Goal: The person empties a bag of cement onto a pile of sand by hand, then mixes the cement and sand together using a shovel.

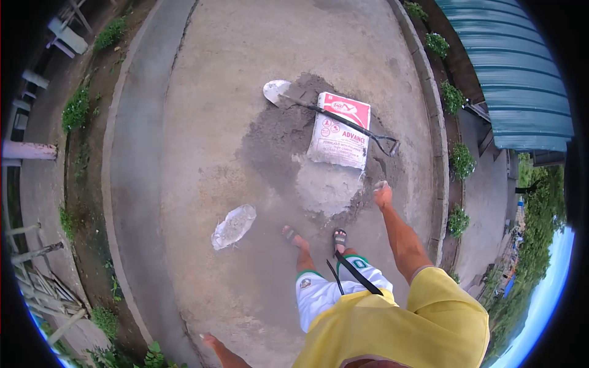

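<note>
On my feed the right hand [383, 195] hangs over the edge of the pale grey powder heap [325, 187]. It is dusted white with the fingers curled, and I cannot tell whether it is closed on anything. The left hand [208, 339] is held wide and low at the frame's edge, fingers spread, holding nothing (a balancing arm, I judge). Just beyond the heap, the white paper cement bag with a red top [339, 132] lies flat on the dark grey sand pile [276, 138]. The long-handled metal shovel [276, 92] rests across the bag, which props its handle off the ground. A crumpled white sack [233, 226] lies apart on the bare concrete ground [202, 153].
</note>
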`<state>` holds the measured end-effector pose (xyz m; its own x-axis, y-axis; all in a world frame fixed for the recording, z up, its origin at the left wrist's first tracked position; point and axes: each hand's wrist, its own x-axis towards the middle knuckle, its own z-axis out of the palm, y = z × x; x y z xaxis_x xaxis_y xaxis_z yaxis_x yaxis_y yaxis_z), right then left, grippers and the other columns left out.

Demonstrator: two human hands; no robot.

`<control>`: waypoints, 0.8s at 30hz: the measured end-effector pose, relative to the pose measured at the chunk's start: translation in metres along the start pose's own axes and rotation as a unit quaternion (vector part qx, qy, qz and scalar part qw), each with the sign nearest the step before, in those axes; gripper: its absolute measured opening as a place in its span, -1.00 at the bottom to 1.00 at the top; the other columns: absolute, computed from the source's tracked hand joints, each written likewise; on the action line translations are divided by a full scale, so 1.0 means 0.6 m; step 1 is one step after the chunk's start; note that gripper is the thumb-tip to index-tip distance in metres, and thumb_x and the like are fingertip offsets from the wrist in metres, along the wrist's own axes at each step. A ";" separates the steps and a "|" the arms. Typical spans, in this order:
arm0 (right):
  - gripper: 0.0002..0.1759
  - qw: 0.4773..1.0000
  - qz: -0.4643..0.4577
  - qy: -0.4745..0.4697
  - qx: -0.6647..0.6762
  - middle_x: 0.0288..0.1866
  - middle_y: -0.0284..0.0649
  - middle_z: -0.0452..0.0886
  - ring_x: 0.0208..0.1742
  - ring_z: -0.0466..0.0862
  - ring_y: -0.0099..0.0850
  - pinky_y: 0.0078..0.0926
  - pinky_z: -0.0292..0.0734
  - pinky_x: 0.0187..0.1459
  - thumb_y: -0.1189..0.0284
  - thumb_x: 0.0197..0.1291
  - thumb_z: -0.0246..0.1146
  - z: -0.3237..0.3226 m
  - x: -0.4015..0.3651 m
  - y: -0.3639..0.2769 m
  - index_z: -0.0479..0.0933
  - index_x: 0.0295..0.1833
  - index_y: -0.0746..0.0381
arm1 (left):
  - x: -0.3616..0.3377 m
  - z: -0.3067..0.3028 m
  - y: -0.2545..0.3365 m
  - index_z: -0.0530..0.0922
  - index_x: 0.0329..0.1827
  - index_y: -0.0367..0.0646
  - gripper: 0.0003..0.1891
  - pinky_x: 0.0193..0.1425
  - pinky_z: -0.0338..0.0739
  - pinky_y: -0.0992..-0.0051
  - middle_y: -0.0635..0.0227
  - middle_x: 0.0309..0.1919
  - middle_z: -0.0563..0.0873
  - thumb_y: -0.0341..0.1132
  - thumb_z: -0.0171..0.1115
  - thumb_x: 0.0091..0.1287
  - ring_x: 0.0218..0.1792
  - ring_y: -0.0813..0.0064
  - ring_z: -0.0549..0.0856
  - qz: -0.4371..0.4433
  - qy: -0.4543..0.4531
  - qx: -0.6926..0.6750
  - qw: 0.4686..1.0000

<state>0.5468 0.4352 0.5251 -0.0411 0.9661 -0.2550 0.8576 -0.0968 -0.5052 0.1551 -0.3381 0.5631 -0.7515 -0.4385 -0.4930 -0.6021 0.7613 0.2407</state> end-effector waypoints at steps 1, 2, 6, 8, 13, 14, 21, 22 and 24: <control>-0.79 0.995 0.077 0.066 -0.014 -0.37 -0.23 0.59 -0.25 0.61 -0.37 -0.34 0.52 -0.17 0.51 0.01 0.23 -0.013 0.018 0.131 0.50 -0.17 0.22 | -0.042 -0.001 -0.029 0.51 -0.17 -0.22 -0.74 -0.17 0.47 0.34 0.31 -0.28 0.60 -0.22 -0.07 0.45 -0.24 0.41 0.56 -0.062 -0.027 0.010 0.998; -0.81 0.969 0.204 0.058 0.128 -0.35 -0.28 0.59 -0.23 0.60 -0.42 -0.38 0.53 -0.19 0.55 0.06 0.20 -0.077 0.026 0.273 0.50 -0.15 0.25 | -0.084 0.004 -0.050 0.51 -0.14 -0.22 -0.73 -0.16 0.47 0.33 0.30 -0.26 0.60 -0.21 -0.07 0.45 -0.22 0.39 0.56 -0.118 -0.053 0.020 0.991; -0.76 0.978 0.188 0.072 0.061 -0.28 -0.29 0.60 -0.20 0.59 -0.42 -0.36 0.51 -0.22 0.48 0.15 0.16 -0.134 0.063 0.350 0.52 -0.04 0.22 | -0.215 0.024 -0.083 0.50 -0.06 -0.22 -0.70 -0.10 0.48 0.29 0.25 -0.16 0.59 -0.17 -0.07 0.44 -0.15 0.33 0.57 -0.214 -0.139 0.042 0.966; -0.73 0.978 0.159 0.043 0.129 -0.23 -0.33 0.57 -0.17 0.55 -0.47 -0.39 0.48 -0.23 0.42 0.23 0.14 -0.113 0.110 0.401 0.49 0.04 0.18 | -0.265 0.021 -0.087 0.49 -0.01 -0.22 -0.68 -0.07 0.49 0.27 0.23 -0.11 0.58 -0.16 -0.08 0.43 -0.11 0.30 0.57 -0.235 -0.159 0.057 0.957; -0.55 0.938 0.253 -0.045 0.232 0.03 -0.28 0.51 0.00 0.50 -0.38 -0.33 0.44 -0.04 0.18 0.31 0.13 -0.067 0.267 0.318 0.39 0.26 0.10 | -0.348 -0.033 -0.095 0.47 0.10 -0.22 -0.61 0.01 0.50 0.22 0.17 0.02 0.57 -0.11 -0.08 0.42 -0.01 0.22 0.58 -0.273 -0.135 0.132 0.943; -0.49 0.937 0.256 -0.054 0.234 0.13 -0.25 0.49 0.09 0.50 -0.32 -0.26 0.44 0.01 0.15 0.31 0.13 -0.051 0.285 0.312 0.35 0.30 0.10 | -0.365 -0.060 -0.102 0.47 0.12 -0.22 -0.59 0.02 0.51 0.21 0.16 0.05 0.57 -0.10 -0.08 0.42 0.01 0.20 0.58 -0.286 -0.124 0.158 0.937; -0.30 0.793 0.245 -0.095 0.549 0.47 -0.08 0.15 0.44 0.18 -0.11 -0.10 0.22 0.34 0.10 0.21 0.26 0.043 0.422 0.285 0.25 0.38 0.15 | -0.472 -0.125 -0.116 0.33 0.36 -0.12 -0.44 0.20 0.44 -0.04 0.08 0.36 0.37 0.04 -0.12 0.43 0.24 -0.02 0.48 -0.327 -0.134 0.231 0.907; -0.31 0.784 0.260 -0.076 0.559 0.42 -0.09 0.21 0.41 0.23 -0.13 -0.10 0.20 0.35 0.10 0.21 0.25 0.049 0.435 0.266 0.26 0.37 0.16 | -0.485 -0.116 -0.134 0.33 0.36 -0.12 -0.44 0.20 0.44 -0.04 0.07 0.35 0.39 0.04 -0.11 0.42 0.23 -0.01 0.49 -0.330 -0.154 0.187 0.912; -0.33 0.763 0.293 -0.044 0.575 0.33 -0.09 0.31 0.33 0.32 -0.16 -0.11 0.17 0.36 0.11 0.22 0.24 0.029 0.424 0.196 0.28 0.37 0.17 | -0.521 -0.113 -0.164 0.32 0.36 -0.12 -0.42 0.21 0.44 -0.04 0.07 0.33 0.41 0.06 -0.07 0.41 0.21 0.00 0.51 -0.332 -0.186 0.096 0.920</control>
<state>0.6283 0.6657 0.3866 0.0978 0.6615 -0.7435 -0.2729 -0.7006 -0.6593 0.4311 -0.3084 0.7501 -0.0693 -0.6712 -0.7381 -0.8099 0.4698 -0.3511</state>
